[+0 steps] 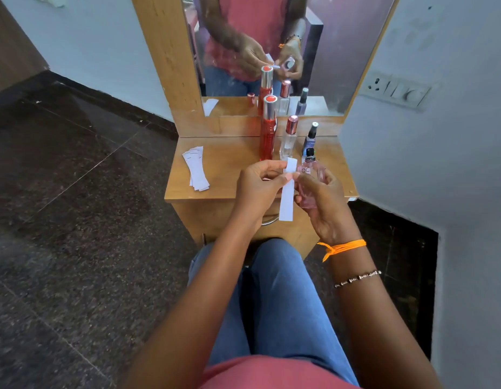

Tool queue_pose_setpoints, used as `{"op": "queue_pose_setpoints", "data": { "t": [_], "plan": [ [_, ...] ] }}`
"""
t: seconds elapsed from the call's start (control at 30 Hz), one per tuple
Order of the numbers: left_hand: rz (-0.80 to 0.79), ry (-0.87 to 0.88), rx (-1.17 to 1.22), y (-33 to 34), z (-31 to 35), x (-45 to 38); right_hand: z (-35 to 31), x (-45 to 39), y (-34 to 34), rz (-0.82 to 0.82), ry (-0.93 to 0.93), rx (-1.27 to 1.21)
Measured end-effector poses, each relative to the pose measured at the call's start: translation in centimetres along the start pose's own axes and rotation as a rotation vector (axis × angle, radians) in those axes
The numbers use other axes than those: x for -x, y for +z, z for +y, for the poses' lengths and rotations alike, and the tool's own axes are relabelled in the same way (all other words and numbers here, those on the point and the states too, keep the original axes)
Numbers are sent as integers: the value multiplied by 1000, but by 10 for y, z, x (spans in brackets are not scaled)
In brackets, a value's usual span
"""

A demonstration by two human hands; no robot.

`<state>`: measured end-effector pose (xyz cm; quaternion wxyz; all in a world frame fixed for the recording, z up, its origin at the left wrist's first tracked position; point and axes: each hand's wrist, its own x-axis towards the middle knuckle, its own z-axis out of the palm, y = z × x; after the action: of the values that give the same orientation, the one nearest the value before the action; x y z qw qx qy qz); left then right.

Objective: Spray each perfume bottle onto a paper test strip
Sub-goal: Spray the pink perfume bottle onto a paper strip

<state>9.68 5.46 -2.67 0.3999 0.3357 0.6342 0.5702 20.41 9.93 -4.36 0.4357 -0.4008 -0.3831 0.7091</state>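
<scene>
Over the dresser, left hand [259, 183] pinching paper strip [288, 192], right hand [323, 203] gripping pink bottle [311, 178]

Left hand [259, 183] pinches paper strip [287, 196]; right hand [323, 204] holds pink bottle [311, 181].

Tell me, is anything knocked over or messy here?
Nothing is knocked over or spilled. The three bottles on the table stand upright. The spare strips lie loosely fanned, not squared up. The pink bottle has no cap on, ready for spraying.

Wooden dresser [215, 175], dark stone floor [75, 220]
</scene>
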Motion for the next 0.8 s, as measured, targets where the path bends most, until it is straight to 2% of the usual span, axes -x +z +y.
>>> {"op": "queue_pose_setpoints", "data": {
  "t": [0.1, 0.23, 0.37, 0.5, 0.8],
  "plan": [
    [-3, 31, -72, 14, -3, -3, -7, -11, -15, 112, -25, 90],
    [2, 65, -159, 22, -2, -4, -18, -38, -35, 286, -115, 370],
    [-33, 89, -233, 19, -5, -4, -25, -67, -46, 288, -125, 548],
    [-67, 65, -218, 20, -12, -6, -26, -85, -47, 339, -166, 696],
    [-92, 58, -225, 22, -14, -7, -27, -98, -45, 319, -228, 1055]
  ]
}}
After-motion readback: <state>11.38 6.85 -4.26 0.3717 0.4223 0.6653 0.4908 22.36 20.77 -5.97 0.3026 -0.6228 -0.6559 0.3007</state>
